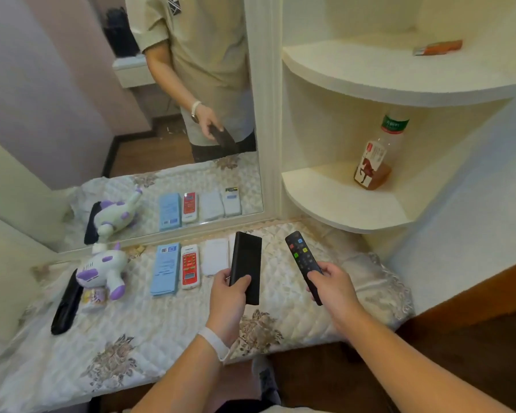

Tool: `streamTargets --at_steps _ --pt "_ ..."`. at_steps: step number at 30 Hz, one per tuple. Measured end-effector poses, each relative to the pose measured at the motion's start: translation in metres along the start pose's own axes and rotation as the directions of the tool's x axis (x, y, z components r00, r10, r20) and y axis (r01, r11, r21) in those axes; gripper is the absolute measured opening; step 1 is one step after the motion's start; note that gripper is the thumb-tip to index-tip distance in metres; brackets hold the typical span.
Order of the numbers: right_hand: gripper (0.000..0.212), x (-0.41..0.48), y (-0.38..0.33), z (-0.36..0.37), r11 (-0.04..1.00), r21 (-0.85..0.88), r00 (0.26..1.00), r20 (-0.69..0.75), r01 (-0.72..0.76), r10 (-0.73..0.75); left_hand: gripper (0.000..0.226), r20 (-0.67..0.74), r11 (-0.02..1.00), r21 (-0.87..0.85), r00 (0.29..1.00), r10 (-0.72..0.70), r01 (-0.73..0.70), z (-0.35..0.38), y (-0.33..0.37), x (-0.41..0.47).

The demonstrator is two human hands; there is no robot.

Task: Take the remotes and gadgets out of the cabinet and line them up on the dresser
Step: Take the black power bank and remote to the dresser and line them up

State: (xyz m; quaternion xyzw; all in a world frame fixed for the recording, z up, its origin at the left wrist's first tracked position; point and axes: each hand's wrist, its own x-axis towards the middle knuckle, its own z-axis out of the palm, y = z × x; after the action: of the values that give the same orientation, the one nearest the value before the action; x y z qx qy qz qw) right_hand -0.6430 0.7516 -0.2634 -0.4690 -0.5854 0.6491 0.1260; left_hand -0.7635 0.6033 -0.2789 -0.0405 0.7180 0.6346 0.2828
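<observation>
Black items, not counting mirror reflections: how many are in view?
3: a flat black gadget in the left hand, a black remote in the right hand, one black item lying far left.

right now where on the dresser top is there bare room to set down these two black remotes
Bare quilt lies right of the white remote, toward the corner shelf, under the black remote in the right hand. The front strip near the left hand is free too. Crowded: the row from the blue gadget to the plush toy.
</observation>
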Motion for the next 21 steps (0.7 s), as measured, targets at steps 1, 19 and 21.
streamTargets --at_steps 1,19,21 --pt "0.016 0.01 0.0 0.004 1.0 -0.018 1.0 -0.008 -0.014 0.014 0.028 0.016 1.0 0.006 1.0 -0.026 0.026 0.003 -0.002 0.012" --pt "0.016 0.154 0.018 0.078 0.949 -0.202 0.967 -0.136 -0.242 0.217 0.024 0.235 0.947 0.164 0.921 -0.31 0.277 0.045 -0.032 0.162" --pt "0.016 0.165 0.021 0.082 0.94 -0.24 0.969 -0.118 -0.241 0.219 0.024 0.235 0.945 0.192 0.922 -0.306 0.265 0.05 -0.037 0.168"
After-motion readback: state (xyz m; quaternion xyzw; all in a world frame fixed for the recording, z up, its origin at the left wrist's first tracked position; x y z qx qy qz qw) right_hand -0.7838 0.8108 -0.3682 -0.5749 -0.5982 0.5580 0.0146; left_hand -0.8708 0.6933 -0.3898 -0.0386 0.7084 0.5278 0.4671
